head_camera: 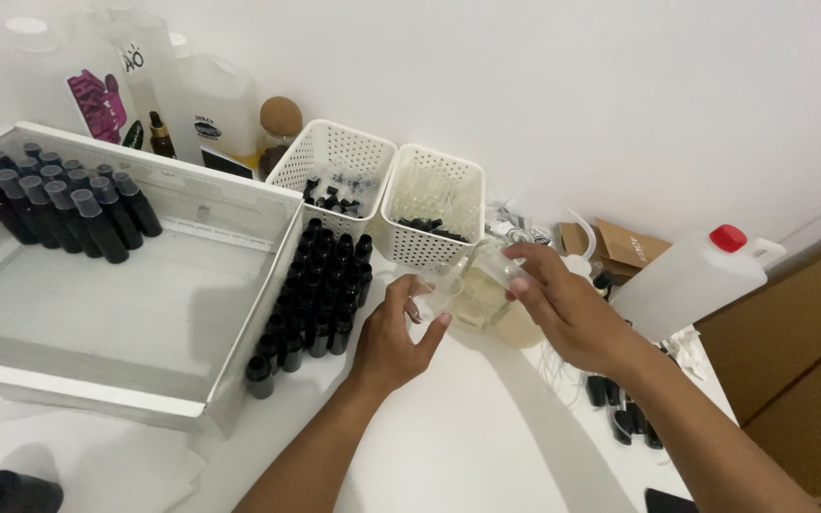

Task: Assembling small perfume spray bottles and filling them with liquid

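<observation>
My left hand [393, 332] grips a small clear container [441, 288] just above the white table [467, 437]. My right hand [563, 306] holds a clear glass jug [488, 294] with pale yellowish liquid, tilted so its spout meets the small container. Beside my left hand stands a block of several small black bottles [320, 290] in rows. The jug's lower part is partly hidden by my right hand.
A large white tray [125, 313] at the left holds several capped black bottles [59, 199] in its far corner. Two white perforated baskets [334, 171] [434, 204] stand behind. A white jerrycan with a red cap [691, 280] lies at the right. Tall bottles [192, 109] line the back wall.
</observation>
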